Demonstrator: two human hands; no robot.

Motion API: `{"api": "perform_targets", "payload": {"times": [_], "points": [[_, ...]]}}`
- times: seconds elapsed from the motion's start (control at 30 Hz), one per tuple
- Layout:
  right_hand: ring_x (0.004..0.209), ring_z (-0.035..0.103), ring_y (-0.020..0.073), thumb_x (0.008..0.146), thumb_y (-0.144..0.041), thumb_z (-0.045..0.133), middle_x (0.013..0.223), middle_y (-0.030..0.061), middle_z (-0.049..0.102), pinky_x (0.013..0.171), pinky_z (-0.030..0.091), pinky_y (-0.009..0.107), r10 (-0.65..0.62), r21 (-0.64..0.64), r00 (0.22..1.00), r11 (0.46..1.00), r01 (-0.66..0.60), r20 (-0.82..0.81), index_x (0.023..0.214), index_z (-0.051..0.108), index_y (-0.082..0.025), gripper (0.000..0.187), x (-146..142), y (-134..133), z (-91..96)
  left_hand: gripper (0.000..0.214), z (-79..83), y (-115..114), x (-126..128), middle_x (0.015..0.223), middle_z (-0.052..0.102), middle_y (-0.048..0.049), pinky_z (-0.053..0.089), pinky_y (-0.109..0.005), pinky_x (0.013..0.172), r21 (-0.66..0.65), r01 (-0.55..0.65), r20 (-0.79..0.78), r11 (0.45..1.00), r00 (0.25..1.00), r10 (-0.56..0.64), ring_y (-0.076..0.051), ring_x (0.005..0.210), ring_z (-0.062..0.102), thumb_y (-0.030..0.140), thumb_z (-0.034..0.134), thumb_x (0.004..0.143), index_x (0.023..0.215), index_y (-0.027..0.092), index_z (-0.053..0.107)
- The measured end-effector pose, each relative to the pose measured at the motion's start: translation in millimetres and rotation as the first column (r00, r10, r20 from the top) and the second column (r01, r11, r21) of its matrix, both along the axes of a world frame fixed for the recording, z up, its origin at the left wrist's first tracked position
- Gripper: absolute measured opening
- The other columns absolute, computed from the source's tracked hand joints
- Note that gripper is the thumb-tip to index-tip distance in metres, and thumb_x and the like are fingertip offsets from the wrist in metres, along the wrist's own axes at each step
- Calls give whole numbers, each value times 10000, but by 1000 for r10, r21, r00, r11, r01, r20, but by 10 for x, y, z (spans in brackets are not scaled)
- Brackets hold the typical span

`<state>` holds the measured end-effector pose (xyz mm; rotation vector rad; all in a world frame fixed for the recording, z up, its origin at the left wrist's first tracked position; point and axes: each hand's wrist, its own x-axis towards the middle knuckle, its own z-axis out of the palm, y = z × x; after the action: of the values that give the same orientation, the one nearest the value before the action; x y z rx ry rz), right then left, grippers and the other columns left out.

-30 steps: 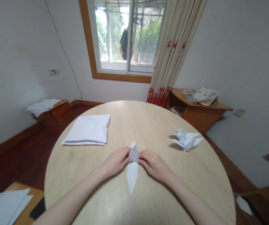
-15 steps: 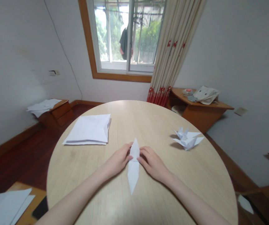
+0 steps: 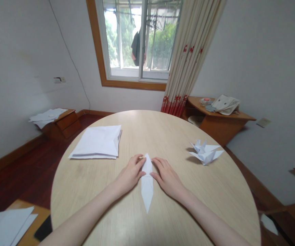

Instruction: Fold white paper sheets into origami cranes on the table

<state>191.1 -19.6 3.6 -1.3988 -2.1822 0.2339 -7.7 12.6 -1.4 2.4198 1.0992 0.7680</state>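
Observation:
A narrow strip of folded white paper (image 3: 147, 186), pointed at both ends, lies lengthwise in front of me on the table, with a crease across its middle. My left hand (image 3: 133, 171) holds its left edge, the thumb at the middle crease and the index finger nearer the far tip. Opposite it, my right hand (image 3: 164, 172) holds the right edge lightly with thumb and fingertips. The near half of the strip sticks out below both hands, uncovered. To the right stand folded paper cranes (image 3: 205, 153), overlapping, so their number is hard to tell.
On the round wooden table (image 3: 147, 126), a stack of white paper (image 3: 97, 140) lies at the left. Loose sheets (image 3: 7, 223) rest on a lower surface at the bottom left. Beyond the table are a window, a curtain (image 3: 182, 68) and a corner desk (image 3: 219, 123) holding a cloth bag.
The folded paper has swung slightly, its far tip leftward and its near tip rightward, and now shows creases on its near half. My left fingers have lifted and shifted around its far part.

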Motion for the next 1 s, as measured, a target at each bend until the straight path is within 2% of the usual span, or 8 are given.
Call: {"api": "perform_targets", "payload": {"times": [0.17, 0.3, 0.4, 0.5, 0.77, 1.0], "points": [[1207, 475, 271, 933, -261, 473, 1312, 143, 525, 1017, 408, 477, 43, -18, 995, 999, -41, 88, 1338, 451, -167, 416, 4, 6, -28, 399, 27, -12, -3, 1338, 492, -140, 416, -439, 1030, 77, 21, -154, 997, 988, -9, -262, 1251, 431, 146, 552, 890, 1285, 170, 505], [1236, 454, 266, 959, -259, 405, 1375, 134, 493, 1024, 399, 489, 82, -16, 985, 997, -80, 153, 1386, 411, -178, 435, 7, 13, -62, 351, 68, -43, 1, 1343, 507, -129, 403, -426, 1041, 121, 52, -203, 991, 979, -27, -250, 1237, 435, 197, 474, 939, 1285, 148, 508], [1261, 438, 261, 969, -272, 373, 1412, 122, 465, 1033, 386, 499, 87, -11, 981, 996, -86, 176, 1409, 390, -208, 445, 4, 8, -68, 353, 76, -60, 4, 1358, 500, -134, 374, -431, 1063, 136, 63, -226, 989, 974, -31, -248, 1254, 416, 219, 405, 967, 1292, 126, 505], [1282, 416, 268, 975, -275, 350, 1426, 131, 452, 1046, 370, 502, 87, -33, 976, 996, -83, 199, 1409, 398, -175, 448, -1, 1, -58, 372, 74, -69, 5, 1370, 489, -148, 361, -433, 1069, 134, 68, -247, 989, 968, -33, -252, 1262, 407, 246, 373, 978, 1298, 104, 500], [1287, 409, 273, 977, -284, 347, 1444, 111, 435, 1041, 363, 514, 81, -26, 975, 997, -77, 207, 1423, 382, -211, 453, 3, -11, -36, 427, 83, -71, -13, 1370, 489, -142, 330, -488, 1052, 150, 75, -308, 986, 951, -26, -283, 1255, 414, 376, 406, 969, 1325, 150, 474], [1289, 397, 283, 969, -285, 368, 1432, 112, 451, 1051, 342, 520, 54, -25, 977, 998, -50, 205, 1394, 420, -187, 439, -9, -13, -35, 417, 109, -50, -19, 1343, 526, -127, 283, -498, 1064, 206, 84, -377, 975, 926, 0, -278, 1217, 453, 399, 396, 974, 1296, 157, 507]]}}
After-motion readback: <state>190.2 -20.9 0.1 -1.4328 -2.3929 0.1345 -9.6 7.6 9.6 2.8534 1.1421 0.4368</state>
